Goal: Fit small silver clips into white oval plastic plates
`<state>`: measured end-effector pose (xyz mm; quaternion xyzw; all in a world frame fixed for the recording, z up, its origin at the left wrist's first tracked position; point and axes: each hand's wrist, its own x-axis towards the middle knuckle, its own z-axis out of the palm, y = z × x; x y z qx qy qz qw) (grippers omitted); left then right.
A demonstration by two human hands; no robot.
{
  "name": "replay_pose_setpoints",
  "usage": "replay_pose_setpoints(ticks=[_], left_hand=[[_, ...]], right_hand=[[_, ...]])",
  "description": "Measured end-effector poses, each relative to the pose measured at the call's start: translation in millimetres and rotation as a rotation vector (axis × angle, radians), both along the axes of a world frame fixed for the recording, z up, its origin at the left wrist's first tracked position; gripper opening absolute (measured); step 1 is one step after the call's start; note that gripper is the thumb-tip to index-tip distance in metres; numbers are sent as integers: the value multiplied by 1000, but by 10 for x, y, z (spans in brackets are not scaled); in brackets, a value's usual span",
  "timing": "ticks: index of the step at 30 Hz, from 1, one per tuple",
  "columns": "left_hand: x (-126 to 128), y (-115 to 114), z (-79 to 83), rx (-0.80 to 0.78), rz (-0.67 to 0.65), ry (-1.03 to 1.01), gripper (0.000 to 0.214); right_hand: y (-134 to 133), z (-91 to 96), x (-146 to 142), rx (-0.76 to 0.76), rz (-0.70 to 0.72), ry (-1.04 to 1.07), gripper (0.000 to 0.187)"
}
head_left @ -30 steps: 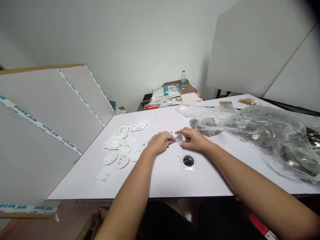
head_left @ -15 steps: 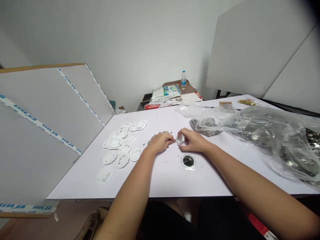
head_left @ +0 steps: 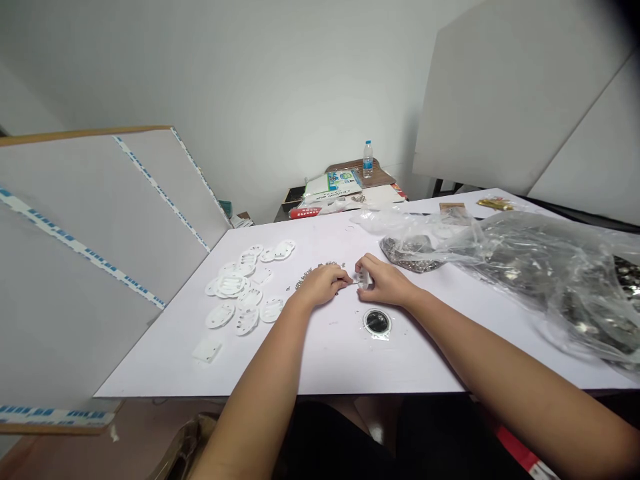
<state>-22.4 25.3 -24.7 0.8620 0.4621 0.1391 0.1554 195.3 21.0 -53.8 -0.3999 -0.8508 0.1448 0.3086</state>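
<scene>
My right hand (head_left: 380, 278) grips a white plastic disc (head_left: 363, 278) by its edge and tilts it up from the table. Close against the disc's left side, my left hand (head_left: 327, 283) pinches something tiny between thumb and fingertips; it is too small to name. Small metal pieces (head_left: 303, 277) lie scattered behind and beside my left hand, which partly covers them. Nearer to me, below the right hand, a round black piece with a white rim (head_left: 377, 323) lies on the table with clear film around it.
Several white discs (head_left: 231, 285) lie heaped on the left of the white table (head_left: 330, 360), with a white square piece (head_left: 207, 349) in front. Clear bags of metal parts (head_left: 540, 267) cover the right side. A bottle (head_left: 368, 160) stands beyond. A grey panel (head_left: 90, 233) borders the left.
The white disc has turned slightly in my right hand. My left hand keeps its pinch at the disc's edge, almost in the same place.
</scene>
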Motion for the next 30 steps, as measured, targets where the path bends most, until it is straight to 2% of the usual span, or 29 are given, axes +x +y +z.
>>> replay_pose_setpoints(ticks=[13,23,30], left_hand=[[15,-13,10,31,14,48,22],[114,-44,2,101,78,188,21],[161,-72,-1,106,134,189,17]], right_hand=[[16,-35,-39,-16,20,37,34],[26,-91,-72,-69,49,111,37],[36,-100,-77,-71,94,136,36]])
